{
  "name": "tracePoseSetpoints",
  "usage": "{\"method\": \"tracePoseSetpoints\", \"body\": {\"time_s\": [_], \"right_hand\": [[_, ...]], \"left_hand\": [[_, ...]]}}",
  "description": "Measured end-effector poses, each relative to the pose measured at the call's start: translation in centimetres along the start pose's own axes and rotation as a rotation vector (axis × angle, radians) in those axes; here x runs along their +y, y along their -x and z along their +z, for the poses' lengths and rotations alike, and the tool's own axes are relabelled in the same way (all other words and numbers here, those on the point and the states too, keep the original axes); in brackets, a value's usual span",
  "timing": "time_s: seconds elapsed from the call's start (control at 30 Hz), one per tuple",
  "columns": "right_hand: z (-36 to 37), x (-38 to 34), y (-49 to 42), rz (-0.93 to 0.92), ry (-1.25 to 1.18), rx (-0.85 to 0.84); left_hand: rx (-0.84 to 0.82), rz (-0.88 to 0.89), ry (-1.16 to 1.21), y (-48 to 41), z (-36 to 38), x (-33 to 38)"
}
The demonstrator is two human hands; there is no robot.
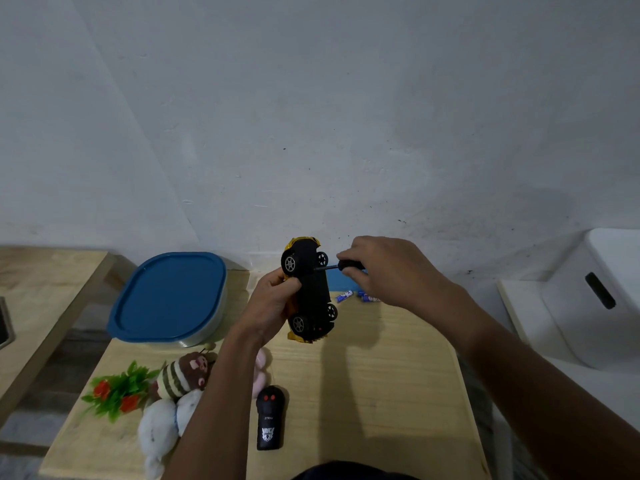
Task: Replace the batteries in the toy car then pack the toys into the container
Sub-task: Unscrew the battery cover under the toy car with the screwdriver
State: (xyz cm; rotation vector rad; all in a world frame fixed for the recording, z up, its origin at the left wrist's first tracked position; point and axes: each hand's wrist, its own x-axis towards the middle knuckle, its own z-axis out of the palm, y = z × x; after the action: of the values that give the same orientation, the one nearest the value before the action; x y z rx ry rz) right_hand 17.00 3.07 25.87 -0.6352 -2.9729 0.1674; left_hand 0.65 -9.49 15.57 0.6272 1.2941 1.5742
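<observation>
Two hands, one job right now. Far left, the container (166, 299) is sitting on the surface (381, 375) with its blue lid on, so I'd say packing isn't happening yet. In front of it the plush toys (183, 375) are lying in a heap beside some fake flowers (116, 393), and the black remote (270, 422) is lying just right of them.

Moving right, your left hand (273, 299) is wrapping around the toy car (310, 292), fingers curled on its yellow body, holding it up off the surface. The car's long axis is running away from you and its black underside is facing right, straight at your other hand.

That's the bit that matters. The screwdriver (341, 266) is pointing in sideways, shaft across the car's length, tip touching the underside near the far pair of wheels. Your right hand (384, 268) is gripping the black handle, fingers curled round it. Below it, loose batteries (344, 296) are lying on the surface, near the car but apart from it.

I'm guessing you're working the battery cover screw, though it's too small to make out. Try keeping the shaft square to the underside so the tip isn't slipping.
</observation>
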Motion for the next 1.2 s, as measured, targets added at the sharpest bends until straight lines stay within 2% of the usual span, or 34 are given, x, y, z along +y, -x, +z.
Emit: {"method": "tracePoseSetpoints", "body": {"time_s": [0.27, 0.43, 0.53, 0.87, 1.07, 1.2], "right_hand": [[-0.7, 0.1, -0.3, -0.044, 0.039, -0.004], [-1.0, 0.3, -0.4, 0.101, 0.084, -0.114], [-1.0, 0.3, -0.7, 0.154, 0.072, -0.118], [-1.9, 0.4, -0.8, 0.008, 0.042, -0.032], [-1.4, 0.5, -0.6, 0.152, 0.093, -0.118], [-1.7, 0.4, -0.8, 0.111, 0.149, -0.090]], "left_hand": [[0.001, -0.014, 0.012, 0.2, 0.2, -0.6], [-0.007, 0.015, 0.032, 0.3, 0.5, 0.0], [-0.022, 0.023, 0.025, 0.5, 0.7, 0.2], [-0.017, 0.013, 0.044, 0.7, 1.4, 0.1], [-0.010, 0.009, 0.030, 0.8, 1.4, 0.2], [-0.011, 0.007, 0.036, 0.8, 1.6, 0.3]]}}
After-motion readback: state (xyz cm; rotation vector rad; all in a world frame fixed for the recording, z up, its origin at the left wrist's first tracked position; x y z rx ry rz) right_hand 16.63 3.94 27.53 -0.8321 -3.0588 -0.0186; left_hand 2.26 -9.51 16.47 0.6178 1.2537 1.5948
